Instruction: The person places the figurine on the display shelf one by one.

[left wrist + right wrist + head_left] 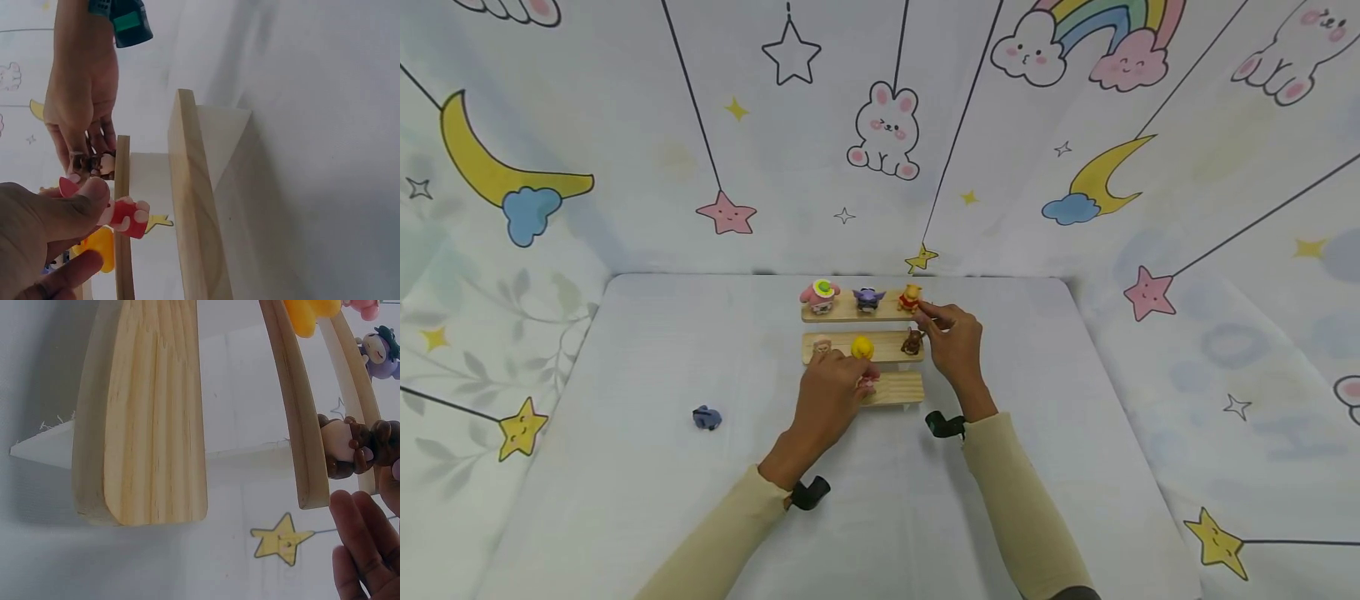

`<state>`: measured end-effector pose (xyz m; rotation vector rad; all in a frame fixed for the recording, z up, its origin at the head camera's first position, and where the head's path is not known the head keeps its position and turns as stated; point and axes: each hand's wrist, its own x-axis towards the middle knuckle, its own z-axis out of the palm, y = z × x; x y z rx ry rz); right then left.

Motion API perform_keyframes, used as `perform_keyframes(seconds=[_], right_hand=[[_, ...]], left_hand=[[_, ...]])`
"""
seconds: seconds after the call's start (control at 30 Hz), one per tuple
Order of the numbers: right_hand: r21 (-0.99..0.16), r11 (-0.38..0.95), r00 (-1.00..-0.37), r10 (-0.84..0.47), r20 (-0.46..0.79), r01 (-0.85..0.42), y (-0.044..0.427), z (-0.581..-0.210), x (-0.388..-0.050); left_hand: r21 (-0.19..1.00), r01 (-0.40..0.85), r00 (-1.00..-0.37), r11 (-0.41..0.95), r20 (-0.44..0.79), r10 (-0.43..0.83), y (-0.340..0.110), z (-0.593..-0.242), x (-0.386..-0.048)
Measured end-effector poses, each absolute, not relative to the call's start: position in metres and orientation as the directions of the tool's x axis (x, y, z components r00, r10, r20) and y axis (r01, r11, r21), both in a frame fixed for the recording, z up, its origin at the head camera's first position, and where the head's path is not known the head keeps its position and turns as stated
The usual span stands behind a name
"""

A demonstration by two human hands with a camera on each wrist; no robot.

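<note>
My left hand (829, 398) pinches a pink-and-red figurine (128, 217) between thumb and fingers, above the lowest wooden shelf (891, 388). My right hand (955, 342) reaches to the right end of the middle shelf (887, 358); its thumb and index finger are at the head of a brown figurine (342, 447), seemingly pinching it, with the other fingers extended. A yellow figurine (862, 347) and a pale figurine (822, 343) share that shelf. On the top shelf (842, 317) stand a pink figurine (820, 297), a purple figurine (868, 299) and a yellow bear figurine in red (911, 297).
A blue-grey figurine (707, 417) lies apart on the white-covered table (647, 500), left of the stepped shelves. White supports (219, 131) hold up the boards. A cloth printed with moons, stars and rabbits (820, 167) hangs behind and at both sides.
</note>
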<state>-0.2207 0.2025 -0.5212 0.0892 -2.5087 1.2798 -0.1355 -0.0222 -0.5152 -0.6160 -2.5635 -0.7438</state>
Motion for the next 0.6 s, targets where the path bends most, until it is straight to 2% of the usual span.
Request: perform_keyframes(seconds=[0.23,0.6], right_hand=[[-0.776,0.587,-0.937,0.077,0.34,-0.233,0.203,-0.521,-0.22],[-0.773,0.584,-0.932,0.074,0.355,-0.248,0.203,-0.521,-0.221]], left_hand=[[0.316,0.501,-0.8,0.806,0.523,0.293,-0.02,-0.521,-0.135],[0.251,0.454,-0.814,0.855,0.507,0.284,-0.019,-0.528,-0.132]])
